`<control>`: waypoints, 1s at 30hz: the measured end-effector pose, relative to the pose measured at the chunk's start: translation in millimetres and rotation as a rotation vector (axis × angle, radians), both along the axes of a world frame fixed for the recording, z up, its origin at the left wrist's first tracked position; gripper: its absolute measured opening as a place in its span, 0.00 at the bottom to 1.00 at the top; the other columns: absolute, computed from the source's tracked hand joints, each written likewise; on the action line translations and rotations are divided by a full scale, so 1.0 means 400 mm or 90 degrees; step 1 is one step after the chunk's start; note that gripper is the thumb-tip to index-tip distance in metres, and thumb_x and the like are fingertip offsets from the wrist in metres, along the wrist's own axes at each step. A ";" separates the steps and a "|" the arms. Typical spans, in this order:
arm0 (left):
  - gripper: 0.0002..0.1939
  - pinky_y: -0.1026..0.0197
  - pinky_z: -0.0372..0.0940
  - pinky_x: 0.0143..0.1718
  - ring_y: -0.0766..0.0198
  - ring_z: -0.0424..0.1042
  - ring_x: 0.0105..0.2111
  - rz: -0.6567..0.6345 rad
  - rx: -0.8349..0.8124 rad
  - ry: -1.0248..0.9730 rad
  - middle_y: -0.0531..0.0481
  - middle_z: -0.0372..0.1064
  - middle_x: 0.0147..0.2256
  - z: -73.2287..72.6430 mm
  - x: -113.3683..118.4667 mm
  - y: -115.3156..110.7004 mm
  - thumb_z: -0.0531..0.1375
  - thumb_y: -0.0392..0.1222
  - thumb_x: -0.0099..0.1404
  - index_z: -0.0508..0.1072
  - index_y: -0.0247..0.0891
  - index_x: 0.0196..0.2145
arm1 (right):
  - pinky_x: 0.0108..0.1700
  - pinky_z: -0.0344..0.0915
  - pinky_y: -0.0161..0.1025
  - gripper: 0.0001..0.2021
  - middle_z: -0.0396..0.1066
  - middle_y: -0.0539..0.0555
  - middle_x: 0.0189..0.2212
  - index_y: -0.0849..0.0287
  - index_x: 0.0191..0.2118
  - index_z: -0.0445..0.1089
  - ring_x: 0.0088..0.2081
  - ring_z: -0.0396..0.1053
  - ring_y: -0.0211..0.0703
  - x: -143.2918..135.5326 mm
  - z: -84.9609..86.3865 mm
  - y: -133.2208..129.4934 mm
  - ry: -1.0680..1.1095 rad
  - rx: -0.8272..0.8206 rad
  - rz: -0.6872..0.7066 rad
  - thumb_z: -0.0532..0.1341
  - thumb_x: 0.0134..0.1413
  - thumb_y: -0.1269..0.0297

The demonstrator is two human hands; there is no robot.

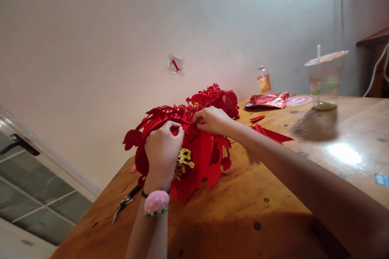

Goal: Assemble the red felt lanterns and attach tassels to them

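Observation:
A red cut-out lantern (pixel 200 166) with leafy edges and a gold glitter ornament (pixel 184 160) sits on the wooden table in front of me. My left hand (pixel 164 147) is closed at its upper left, thumb and forefinger pinched together on the red material. Close by on the right, my right hand (pixel 212 120) pinches the lantern's top edge. The exact spot between the fingers of each hand is partly hidden. Just behind stands a second red cut-out decoration (pixel 223 101). A pink strawberry-like band (pixel 156 203) circles my left wrist.
On the wooden table (pixel 243 210), folded red pieces (pixel 272 134) and a shiny red packet (pixel 269 100) lie to the right. A lidded plastic cup (pixel 324 85) with a straw and a small bottle (pixel 263 79) stand farther back. A black-handled metal object (pixel 126 203) lies near the left edge.

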State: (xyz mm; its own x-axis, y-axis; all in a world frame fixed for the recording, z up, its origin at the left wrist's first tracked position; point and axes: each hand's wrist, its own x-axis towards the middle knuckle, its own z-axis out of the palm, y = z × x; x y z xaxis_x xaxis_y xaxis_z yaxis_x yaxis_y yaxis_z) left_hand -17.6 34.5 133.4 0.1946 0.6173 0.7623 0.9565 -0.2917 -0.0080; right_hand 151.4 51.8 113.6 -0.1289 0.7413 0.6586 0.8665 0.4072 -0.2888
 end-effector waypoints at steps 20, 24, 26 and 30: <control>0.11 0.59 0.63 0.31 0.57 0.72 0.28 -0.019 0.033 0.002 0.48 0.75 0.28 -0.007 -0.005 0.013 0.54 0.47 0.60 0.75 0.46 0.36 | 0.31 0.60 0.34 0.13 0.74 0.49 0.34 0.50 0.37 0.73 0.36 0.70 0.43 -0.012 -0.004 0.006 -0.012 0.011 -0.015 0.57 0.44 0.67; 0.12 0.58 0.63 0.32 0.56 0.73 0.29 -0.014 0.034 0.004 0.47 0.75 0.29 -0.010 -0.005 0.016 0.53 0.46 0.61 0.75 0.45 0.36 | 0.32 0.60 0.34 0.13 0.73 0.50 0.35 0.51 0.38 0.72 0.38 0.69 0.43 -0.013 -0.008 0.009 -0.029 0.021 -0.014 0.57 0.45 0.67; 0.12 0.58 0.63 0.32 0.56 0.73 0.29 -0.011 0.030 0.008 0.47 0.75 0.29 -0.013 -0.004 0.017 0.53 0.46 0.61 0.74 0.44 0.36 | 0.33 0.60 0.34 0.12 0.73 0.50 0.36 0.52 0.38 0.72 0.39 0.68 0.43 -0.012 -0.012 0.012 -0.035 0.020 -0.013 0.57 0.45 0.67; 0.11 0.59 0.62 0.31 0.56 0.73 0.29 -0.006 0.030 0.025 0.47 0.74 0.28 -0.015 0.000 0.017 0.53 0.46 0.61 0.74 0.44 0.36 | 0.35 0.60 0.34 0.11 0.73 0.51 0.37 0.53 0.37 0.71 0.39 0.68 0.43 -0.010 -0.016 0.017 -0.038 0.019 0.001 0.58 0.45 0.66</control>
